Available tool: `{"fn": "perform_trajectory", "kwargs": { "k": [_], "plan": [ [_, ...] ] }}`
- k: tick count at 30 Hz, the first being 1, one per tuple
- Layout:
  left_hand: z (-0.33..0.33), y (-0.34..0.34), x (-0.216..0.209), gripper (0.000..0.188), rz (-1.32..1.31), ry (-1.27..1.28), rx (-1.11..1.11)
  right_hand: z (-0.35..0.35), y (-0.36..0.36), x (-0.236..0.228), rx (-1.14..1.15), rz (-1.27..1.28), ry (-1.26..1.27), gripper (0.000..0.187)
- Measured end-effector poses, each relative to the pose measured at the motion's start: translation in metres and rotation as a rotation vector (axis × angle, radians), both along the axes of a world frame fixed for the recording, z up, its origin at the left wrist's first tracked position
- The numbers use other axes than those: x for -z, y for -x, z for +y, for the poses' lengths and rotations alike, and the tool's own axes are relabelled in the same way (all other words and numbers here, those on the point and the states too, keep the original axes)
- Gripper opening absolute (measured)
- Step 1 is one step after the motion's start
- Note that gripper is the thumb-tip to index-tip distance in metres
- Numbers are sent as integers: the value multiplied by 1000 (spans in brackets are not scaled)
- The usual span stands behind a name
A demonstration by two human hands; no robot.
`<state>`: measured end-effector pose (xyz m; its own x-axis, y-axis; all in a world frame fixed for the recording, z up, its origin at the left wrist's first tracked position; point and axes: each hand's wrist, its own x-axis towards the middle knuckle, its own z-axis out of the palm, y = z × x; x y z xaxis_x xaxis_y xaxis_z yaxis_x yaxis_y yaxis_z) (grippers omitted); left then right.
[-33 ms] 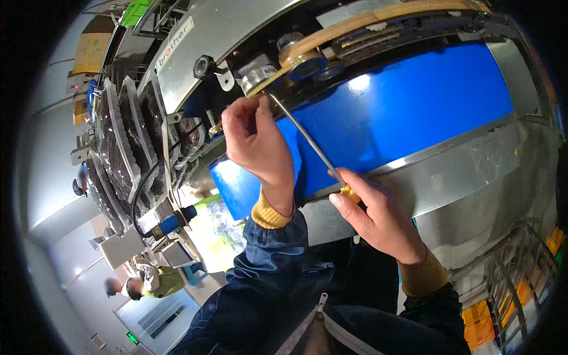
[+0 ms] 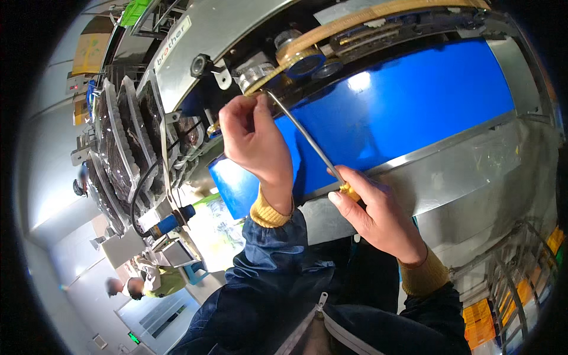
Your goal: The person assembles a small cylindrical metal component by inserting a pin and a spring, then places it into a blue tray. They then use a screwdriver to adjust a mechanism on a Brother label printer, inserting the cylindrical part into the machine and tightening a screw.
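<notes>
My right hand grips the yellow handle of a screwdriver. Its long metal shaft slants up and left, and the tip reaches the machine's dark interior just under a brown belt. Close to that tip is my left hand, its fingers curled and pinched together against the belt's lower left stretch. What those fingertips hold is hidden. Above them sit a metal pulley and a second roller with a dark blue face, which the belt passes over.
A blue panel slopes below the belt, with a bare metal ledge in front. A black knob sticks out at upper left. Bagged dark goods hang at left. Orange crates stand at lower right; people are in the background.
</notes>
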<state>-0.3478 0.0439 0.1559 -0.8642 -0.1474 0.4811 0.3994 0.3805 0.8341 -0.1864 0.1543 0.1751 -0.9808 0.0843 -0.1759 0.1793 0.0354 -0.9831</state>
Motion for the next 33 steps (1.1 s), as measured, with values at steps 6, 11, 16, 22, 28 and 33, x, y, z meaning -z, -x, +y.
{"fn": "perform_trajectory", "kwargs": {
  "k": [6,11,16,22,28,33],
  "plan": [
    [-2,0,4,9,59,16,31,0,0,3,13,45,-46,35],
    [-6,2,8,10,141,130,9,0,3,5,19,111,-63,36],
    [-9,4,10,14,256,278,-51,2,7,4,13,125,-51,35],
    [-13,5,7,18,323,407,-30,5,9,3,-27,89,-42,36],
    [-13,5,5,18,333,462,-13,6,9,1,4,80,-47,36],
    [-12,7,7,15,356,443,-1,9,9,-1,-13,57,-9,37]
  ]
}}
